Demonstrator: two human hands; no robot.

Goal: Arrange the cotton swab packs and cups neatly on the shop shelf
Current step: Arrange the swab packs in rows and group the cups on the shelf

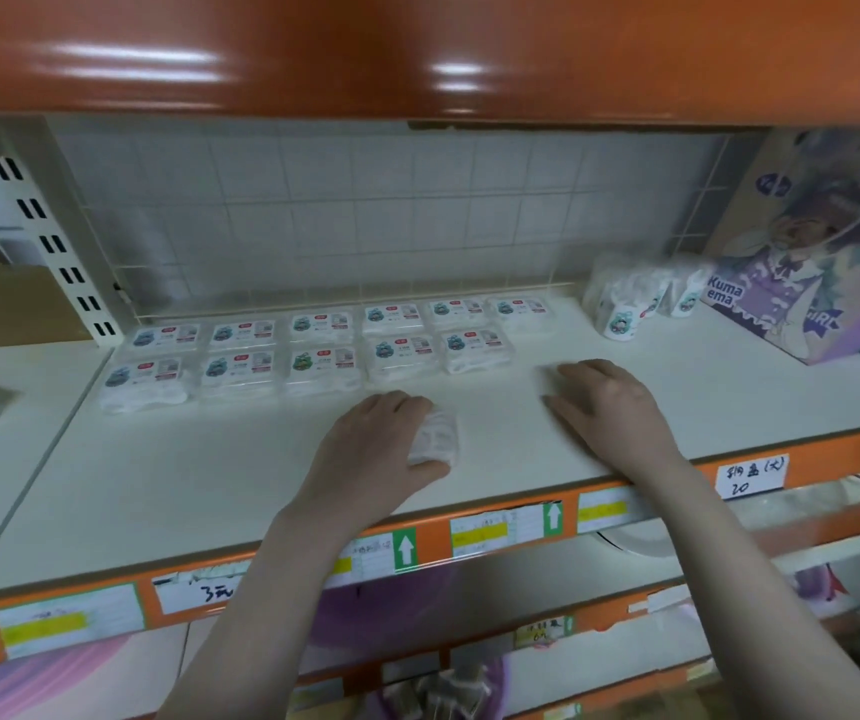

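Two rows of flat clear-wrapped cotton swab packs [308, 350] laid label-up along the far side of the white laminate shelf [199, 459], edges touching; far row six across, near row five, so one slot vacant at near row's right end, presumably for the pack in hand. Left hand [381, 444] curled over one more small white swab pack [435, 439], gripping it low against the shelf, near of the rows, probably about to slide toward that gap. Right hand [610, 402] flat, fingers straight, palm down on bare shelf, holding nothing; likely steadying. Cluster of small white printed cups [641, 298] upright at far right, some blurred, just beside a purple cartoon-print box [807, 272]. White wire grid backing [365, 215] behind; glossy orange shelf [417, 49] overhead. Orange front rail with price labels [480, 527]; lower shelves hold purple goods, indistinct.
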